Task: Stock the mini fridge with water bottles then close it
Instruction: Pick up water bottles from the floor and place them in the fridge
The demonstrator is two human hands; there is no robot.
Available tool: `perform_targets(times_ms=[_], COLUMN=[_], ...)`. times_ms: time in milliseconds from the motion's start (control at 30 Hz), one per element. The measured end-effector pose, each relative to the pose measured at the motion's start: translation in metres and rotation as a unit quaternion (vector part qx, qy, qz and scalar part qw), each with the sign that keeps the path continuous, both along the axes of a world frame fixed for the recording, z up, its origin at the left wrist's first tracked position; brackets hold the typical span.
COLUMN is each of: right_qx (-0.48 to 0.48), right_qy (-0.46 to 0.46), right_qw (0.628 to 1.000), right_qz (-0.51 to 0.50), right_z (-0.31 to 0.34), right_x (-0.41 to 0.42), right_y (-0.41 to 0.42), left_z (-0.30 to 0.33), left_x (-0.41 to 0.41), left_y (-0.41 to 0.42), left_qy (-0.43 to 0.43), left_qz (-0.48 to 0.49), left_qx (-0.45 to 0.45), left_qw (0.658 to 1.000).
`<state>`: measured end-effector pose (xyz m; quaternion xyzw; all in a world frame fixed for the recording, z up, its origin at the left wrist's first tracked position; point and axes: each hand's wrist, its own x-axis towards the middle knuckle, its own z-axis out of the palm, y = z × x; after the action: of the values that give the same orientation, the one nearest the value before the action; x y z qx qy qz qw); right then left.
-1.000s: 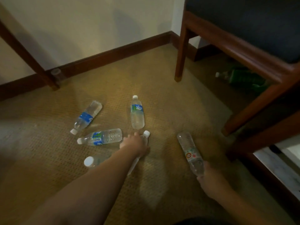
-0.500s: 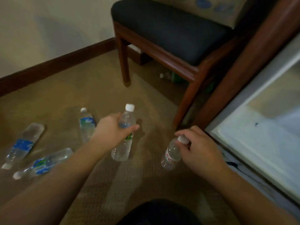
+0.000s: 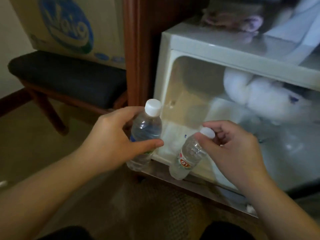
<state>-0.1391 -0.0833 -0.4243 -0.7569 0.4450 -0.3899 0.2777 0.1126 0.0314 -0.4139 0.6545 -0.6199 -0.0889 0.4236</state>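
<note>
Both hands are raised in front of the open mini fridge (image 3: 173, 42), each holding one water bottle.

Left hand (image 3: 110, 139): the fingers are wrapped around the body of the blue-label bottle (image 3: 147, 129), with the thumb across its front. The bottle stands nearly upright, its white cap at the top, clear of the hand. It sits just outside the fridge's left front edge, overlapping that edge in the view.

Right hand (image 3: 232, 148): the fingers are pinched narrowly around the white cap and neck of the red-label bottle (image 3: 187, 158). The bottle hangs from this grip, tilted, with its base lower and toward the left. Its base lies over the fridge's lower front lip; whether it touches the lip cannot be determined.

The fridge cavity is open toward the camera. The interior is pale and blurred; a thick white frost mass (image 3: 251, 94) occupies the upper rear right. The floor of the cavity near the left wall appears bare. The door is not identifiable in the view.

Surroundings: a dark wooden post (image 3: 136, 49) stands directly left of the fridge. Further left, a chair (image 3: 65, 75) with a black cushion carries a cardboard box (image 3: 72, 26) with blue print. The floor is tan carpet (image 3: 34, 135)
</note>
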Motion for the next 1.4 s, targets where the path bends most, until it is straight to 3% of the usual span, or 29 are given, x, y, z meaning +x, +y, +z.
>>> perform_targets(times_ms=[367,567,867,1167,1400], right_qx=[-0.186,-0.225,-0.158,-0.034,0.106], right_qy=[0.09,0.103,0.09,0.005,0.015], right_qw=[0.965,0.948,0.949,0.959,0.955], right_qz=[-0.16,-0.201,-0.257,-0.281,-0.276], right_z=[-0.055,-0.086,-0.081,-0.109,-0.143], right_x=[-0.04,-0.046,-0.033,-0.021,-0.014], right_y=[-0.086,-0.118,-0.155,-0.135,-0.138], left_z=[-0.011,-0.034,-0.054,-0.056,-0.061], left_x=[-0.07,-0.089,-0.087,-0.091,-0.095], left_y=[-0.098,-0.119,-0.121,-0.119,-0.12], left_qy=[0.055,0.049,0.066,0.074,0.072], left_qz=[-0.019,-0.025,-0.013,-0.003,-0.002], left_qx=[-0.009,0.012,0.04,0.055,0.054], left_qw=[0.998,0.998,0.997,0.996,0.996])
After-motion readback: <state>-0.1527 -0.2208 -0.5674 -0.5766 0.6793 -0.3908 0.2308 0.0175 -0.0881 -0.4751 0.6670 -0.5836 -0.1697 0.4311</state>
